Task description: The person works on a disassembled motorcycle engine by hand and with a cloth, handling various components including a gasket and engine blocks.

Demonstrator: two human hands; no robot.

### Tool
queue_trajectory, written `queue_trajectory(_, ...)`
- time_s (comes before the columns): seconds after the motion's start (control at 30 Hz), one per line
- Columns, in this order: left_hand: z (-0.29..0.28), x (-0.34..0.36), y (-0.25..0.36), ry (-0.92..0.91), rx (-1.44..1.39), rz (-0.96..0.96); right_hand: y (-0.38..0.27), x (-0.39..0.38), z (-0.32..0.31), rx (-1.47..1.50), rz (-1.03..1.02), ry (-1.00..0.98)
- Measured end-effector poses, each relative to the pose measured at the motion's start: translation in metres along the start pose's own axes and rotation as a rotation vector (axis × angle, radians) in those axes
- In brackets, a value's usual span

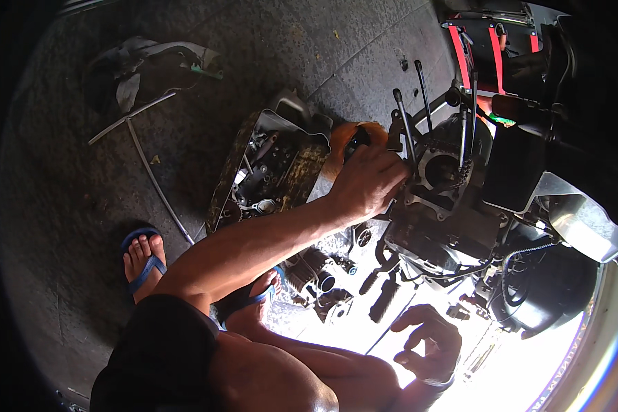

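My left hand (369, 180) is at the left side of the motorcycle engine (453, 226), beside its upright studs, with fingers curled together; whatever they grip is hidden. Several long studs (419, 89) stand around the open bore, where a chain (460, 177) hangs. Just left of that hand is an orange container (341, 151) with dark contents. My right hand (429, 343) hovers lower right over the brightly lit floor below the engine, fingers loosely bent and apart, with nothing visible in them.
A grimy metal tray (297, 185) of small parts sits left of the engine. Loose engine parts (309, 278) lie below it. A T-handle wrench (149, 161) and dark rag (127, 62) lie at left. Red-strapped gear (494, 55) is upper right. My sandalled feet (144, 264) are lower left.
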State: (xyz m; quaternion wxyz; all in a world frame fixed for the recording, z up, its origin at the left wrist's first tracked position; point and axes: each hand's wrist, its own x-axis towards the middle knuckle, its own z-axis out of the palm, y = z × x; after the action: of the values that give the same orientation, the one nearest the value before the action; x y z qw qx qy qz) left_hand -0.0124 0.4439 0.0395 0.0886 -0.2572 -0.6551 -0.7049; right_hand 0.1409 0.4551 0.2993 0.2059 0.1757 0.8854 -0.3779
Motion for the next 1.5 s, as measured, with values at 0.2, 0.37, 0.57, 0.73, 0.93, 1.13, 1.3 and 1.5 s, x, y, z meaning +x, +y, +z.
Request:
queue_trajectory(0.2,-0.009,0.006,-0.002,-0.034,0.093,0.240,0.005,0.002,-0.003,-0.047,-0.037,-0.032)
queue_trajectory(0.37,-0.003,-0.005,0.002,0.018,0.002,0.086,0.002,0.004,-0.002,-0.047,-0.031,-0.020)
queue_trajectory(0.57,0.002,0.000,0.008,0.077,-0.049,0.085,0.004,0.004,-0.002,-0.051,-0.044,-0.023)
queue_trajectory(0.73,0.003,0.007,0.012,0.047,-0.069,0.064,0.003,0.005,-0.002,-0.047,-0.040,-0.034)
queue_trajectory(0.93,-0.006,0.013,0.013,-0.068,-0.036,0.071,0.005,0.004,-0.001,-0.033,-0.018,-0.039)
queue_trajectory(1.13,-0.002,0.010,0.018,-0.048,-0.026,0.025,0.003,0.005,-0.003,-0.046,-0.028,-0.053)
queue_trajectory(1.3,-0.004,0.011,0.022,-0.054,0.015,-0.015,0.004,0.000,-0.001,-0.043,-0.011,-0.034)
queue_trajectory(1.5,-0.012,0.017,0.013,-0.106,-0.031,0.107,0.002,-0.003,-0.003,-0.040,0.026,-0.015)
